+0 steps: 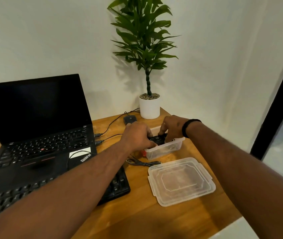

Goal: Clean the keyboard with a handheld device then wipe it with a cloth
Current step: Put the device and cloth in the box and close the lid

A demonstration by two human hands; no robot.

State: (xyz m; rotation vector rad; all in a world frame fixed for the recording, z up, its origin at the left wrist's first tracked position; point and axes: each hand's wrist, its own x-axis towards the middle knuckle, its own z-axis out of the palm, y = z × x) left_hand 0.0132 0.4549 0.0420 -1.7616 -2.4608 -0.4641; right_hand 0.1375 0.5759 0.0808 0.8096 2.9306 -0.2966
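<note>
Forearms cross the black keyboard [116, 185], which lies left of the clear container [165, 150]. Left hand [137, 137] and right hand [173, 126] are over that container, fingers curled on a black handheld device [158, 139] at its rim. Lid [180, 181] lies nearer the camera than the container.

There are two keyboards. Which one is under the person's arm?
The separate black keyboard at the desk's near edge: the left forearm crosses over it. The other keyboard, with a red dot among its keys, belongs to the open laptop farther back.
</note>
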